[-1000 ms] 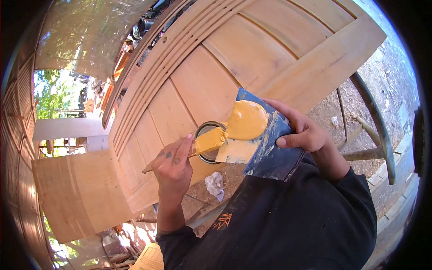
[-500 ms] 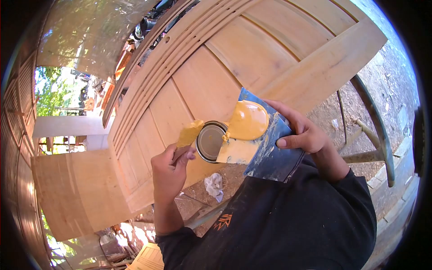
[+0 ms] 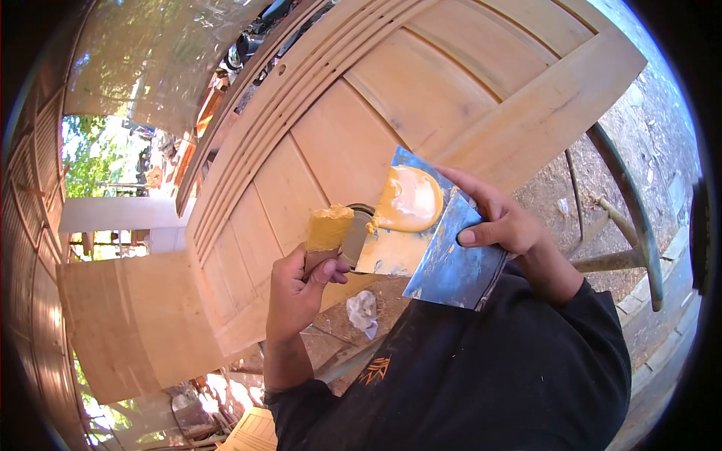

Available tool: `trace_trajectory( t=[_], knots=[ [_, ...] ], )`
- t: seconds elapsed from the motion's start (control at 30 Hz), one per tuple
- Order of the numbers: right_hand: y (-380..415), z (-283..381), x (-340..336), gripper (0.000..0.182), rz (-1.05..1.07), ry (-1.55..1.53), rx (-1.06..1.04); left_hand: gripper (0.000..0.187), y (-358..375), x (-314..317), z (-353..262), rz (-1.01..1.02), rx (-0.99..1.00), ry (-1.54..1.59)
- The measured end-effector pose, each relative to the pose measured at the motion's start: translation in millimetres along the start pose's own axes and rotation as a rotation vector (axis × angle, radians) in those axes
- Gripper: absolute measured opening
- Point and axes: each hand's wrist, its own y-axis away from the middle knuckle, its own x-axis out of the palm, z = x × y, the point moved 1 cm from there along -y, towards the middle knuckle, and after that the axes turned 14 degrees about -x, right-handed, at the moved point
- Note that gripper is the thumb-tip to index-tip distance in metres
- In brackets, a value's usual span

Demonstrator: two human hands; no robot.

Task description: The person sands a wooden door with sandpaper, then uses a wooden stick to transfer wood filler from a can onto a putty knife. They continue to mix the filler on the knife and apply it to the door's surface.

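Observation:
My left hand (image 3: pixel 297 289) is closed around a small flat putty scraper (image 3: pixel 323 252), its upper end coated in yellow putty. The thumb lies across the scraper's lower part. My right hand (image 3: pixel 500 218) grips the edge of a blue, putty-smeared board (image 3: pixel 455 259), thumb on top and fingers partly hidden beneath. A glossy mound of yellow-orange putty (image 3: pixel 412 199) sits on the board, with a paler smeared patch below it. Between scraper and board, a round tin (image 3: pixel 359 239) shows in part; both hide some of it.
A large panelled wooden door (image 3: pixel 331 161) lies under my hands, propped on a metal-legged stand (image 3: pixel 632 203). A plywood sheet (image 3: pixel 135 323) is at the left. Crumpled white plastic (image 3: pixel 362 312) lies on the ground near my body.
My left hand has moved slightly right and turned the scraper more upright, so its coated face shows and covers part of the tin. The board has shifted slightly left and tilted.

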Motion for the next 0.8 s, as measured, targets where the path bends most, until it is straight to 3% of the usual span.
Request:
trace_trajectory(
  t=[0.17, 0.27, 0.57, 0.8],
  knots=[
    [1, -3, 2, 0.082, -0.037, -0.06, 0.024, 0.023, -2, 17, -3, -0.12, 0.134, -0.098],
    [0, -3, 3, 0.082, -0.026, -0.029, 0.017, 0.022, 0, 19, -7, -0.191, 0.094, -0.289],
    [-5, -2, 11, 0.08, 0.174, 0.006, 0.093, 0.039, -31, 17, -10, -0.386, 0.558, -0.525],
    [-9, 2, 18, 0.077, 0.262, -0.006, 0.087, 0.055, -48, 15, -9, -0.463, 0.762, -0.661]
  ],
)
